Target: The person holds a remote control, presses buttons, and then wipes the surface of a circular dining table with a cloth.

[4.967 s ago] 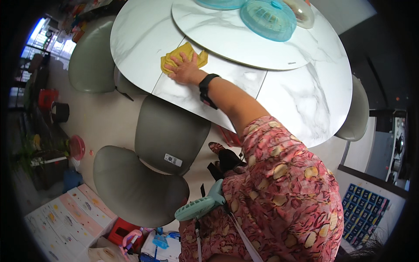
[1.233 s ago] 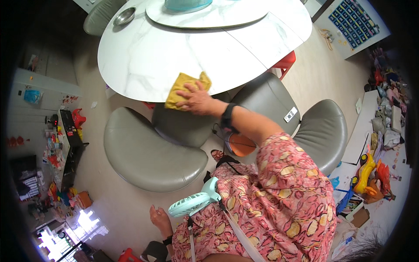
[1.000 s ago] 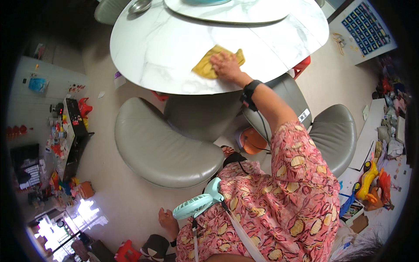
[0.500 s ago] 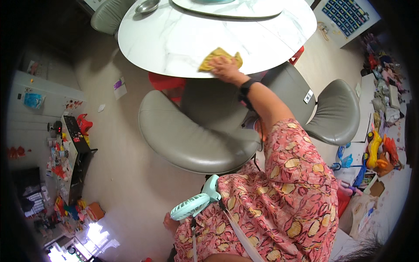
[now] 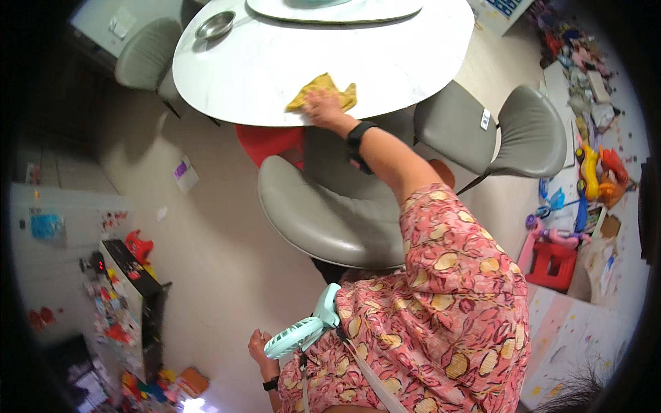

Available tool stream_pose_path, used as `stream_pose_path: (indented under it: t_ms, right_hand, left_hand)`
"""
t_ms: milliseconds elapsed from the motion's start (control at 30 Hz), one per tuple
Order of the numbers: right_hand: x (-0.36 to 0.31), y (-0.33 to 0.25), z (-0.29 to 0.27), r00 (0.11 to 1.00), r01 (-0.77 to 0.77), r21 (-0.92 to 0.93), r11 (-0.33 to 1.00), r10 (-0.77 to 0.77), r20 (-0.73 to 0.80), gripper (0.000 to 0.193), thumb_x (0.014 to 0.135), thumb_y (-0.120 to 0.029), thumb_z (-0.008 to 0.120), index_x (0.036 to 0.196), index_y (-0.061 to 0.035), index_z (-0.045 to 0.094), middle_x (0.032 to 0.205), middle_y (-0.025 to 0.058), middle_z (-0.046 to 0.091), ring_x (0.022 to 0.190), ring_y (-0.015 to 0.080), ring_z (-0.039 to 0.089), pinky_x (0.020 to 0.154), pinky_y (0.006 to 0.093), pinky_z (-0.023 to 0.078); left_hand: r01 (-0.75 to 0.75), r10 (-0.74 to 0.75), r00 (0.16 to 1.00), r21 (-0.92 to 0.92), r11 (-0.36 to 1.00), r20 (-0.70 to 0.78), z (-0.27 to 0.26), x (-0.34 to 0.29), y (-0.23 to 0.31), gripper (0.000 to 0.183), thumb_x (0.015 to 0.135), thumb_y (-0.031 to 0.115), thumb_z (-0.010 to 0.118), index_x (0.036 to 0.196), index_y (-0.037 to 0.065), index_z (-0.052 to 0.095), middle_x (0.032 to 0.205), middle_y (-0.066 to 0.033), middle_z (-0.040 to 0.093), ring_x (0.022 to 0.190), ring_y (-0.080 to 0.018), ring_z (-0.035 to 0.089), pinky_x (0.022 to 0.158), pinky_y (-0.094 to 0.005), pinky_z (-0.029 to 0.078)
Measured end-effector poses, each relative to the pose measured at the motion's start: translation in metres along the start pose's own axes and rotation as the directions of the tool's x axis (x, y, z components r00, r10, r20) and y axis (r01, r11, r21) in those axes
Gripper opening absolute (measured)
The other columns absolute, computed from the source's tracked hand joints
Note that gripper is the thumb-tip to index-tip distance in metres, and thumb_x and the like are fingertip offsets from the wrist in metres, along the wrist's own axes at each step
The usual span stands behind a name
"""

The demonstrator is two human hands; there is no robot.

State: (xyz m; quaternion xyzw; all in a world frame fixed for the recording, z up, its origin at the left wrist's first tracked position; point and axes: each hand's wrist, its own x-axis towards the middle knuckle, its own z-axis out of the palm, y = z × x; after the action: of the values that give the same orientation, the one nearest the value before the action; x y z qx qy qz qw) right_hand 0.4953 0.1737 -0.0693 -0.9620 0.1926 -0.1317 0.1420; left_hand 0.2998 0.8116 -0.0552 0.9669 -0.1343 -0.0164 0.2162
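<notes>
- Two bare hands show: the right hand (image 5: 323,107) over the near edge of the table (image 5: 385,58), the left hand (image 5: 259,346) well apart from it, lower down on the person's side.
- Right arm reaches forward and leftward to the table, nearly straight, palm down, a black watch (image 5: 360,132) at the wrist.
- Right hand rests on top of the yellow cloth (image 5: 322,82); whether the fingers pinch it or only press, I cannot tell.
- Cloth lies rumpled on the table, just inside its near rim, part of it spreading beyond the fingers on the far side.
- Left arm hangs low, well short of the table, its hand beside the fan (image 5: 300,337); the fingers are loosely bent and not closed up.
- Five seconds ago the cloth was by the turntable (image 5: 337,12) on the table, under widely spread fingers, and the left hand was out of sight.
- About a second ago the cloth overhung the table's rim; now it is back on top.
- Compared with half a second ago, more of the red stool (image 5: 267,141) shows under the table's near edge.
</notes>
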Motion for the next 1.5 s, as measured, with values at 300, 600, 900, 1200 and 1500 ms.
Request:
stream_pose_path:
  t_ms: [300, 600, 900, 1200, 1500]
  right_hand:
    - [-0.079, 0.023, -0.075, 0.970, 0.228, -0.036, 0.973, -0.224, 0.099, 0.041, 0.091, -0.030, 0.038, 0.129, -0.0129, 0.042, 0.142, 0.0079, 0.032, 0.133, 0.0294, 0.023, 0.104, 0.0513, 0.019]
    - [-0.177, 0.199, -0.088, 0.616, -0.782, -0.128, 0.610, 0.788, -0.008, 0.063, 0.089, -0.056, 0.024, 0.142, -0.0233, 0.019, 0.150, 0.0069, 0.009, 0.137, 0.0317, 0.008, 0.106, 0.0543, 0.001]
    - [-0.278, 0.158, -0.156, 0.694, -0.648, 0.060, 0.759, 0.621, -0.365, 0.040, 0.089, -0.029, 0.044, 0.124, -0.0104, 0.048, 0.136, 0.0123, 0.039, 0.127, 0.0324, 0.033, 0.103, 0.0427, 0.026]
    - [-0.716, 0.046, -0.226, -0.739, -0.668, 0.429, -0.607, 0.611, -0.285, 0.036, 0.080, -0.019, 0.054, 0.102, 0.0098, 0.059, 0.094, 0.0223, 0.064, 0.083, 0.0297, 0.065, 0.067, 0.0373, 0.051]
    - [-0.411, 0.069, -0.211, 0.204, -0.715, 0.501, 0.487, 0.831, -0.517, 0.026, 0.083, -0.016, 0.049, 0.099, -0.0006, 0.062, 0.094, 0.0131, 0.063, 0.086, 0.0256, 0.060, 0.078, 0.0346, 0.046]
  left_hand:
    - [-0.193, 0.185, 0.980, 0.143, 0.971, 0.068, -0.040, 0.117, -0.040, 0.022, 0.075, 0.012, 0.057, 0.088, -0.005, 0.061, 0.076, -0.0203, 0.062, 0.067, -0.0356, 0.060, 0.062, -0.0414, 0.047]
    - [-0.249, 0.211, 0.919, 0.075, 0.966, 0.334, -0.049, 0.126, 0.043, 0.022, 0.073, 0.015, 0.058, 0.083, -0.005, 0.061, 0.072, -0.0217, 0.061, 0.068, -0.0375, 0.060, 0.061, -0.0414, 0.046]
    - [-0.572, 0.341, 0.765, 0.334, 0.749, 0.546, -0.063, 0.279, 0.113, 0.030, 0.074, 0.016, 0.057, 0.094, -0.005, 0.063, 0.078, -0.0230, 0.062, 0.072, -0.0380, 0.061, 0.068, -0.0437, 0.048]
    - [-0.754, 0.623, 0.619, 0.138, 0.643, 0.479, -0.048, 0.377, 0.208, 0.024, 0.076, 0.009, 0.055, 0.095, -0.006, 0.059, 0.084, -0.0235, 0.061, 0.077, -0.0390, 0.059, 0.069, -0.0435, 0.047]
    - [-0.959, 0.961, 0.181, -0.181, 0.220, 0.208, 0.026, 0.388, 0.410, 0.033, 0.077, 0.002, 0.056, 0.109, -0.005, 0.053, 0.106, -0.0229, 0.056, 0.098, -0.0386, 0.054, 0.083, -0.0420, 0.045]
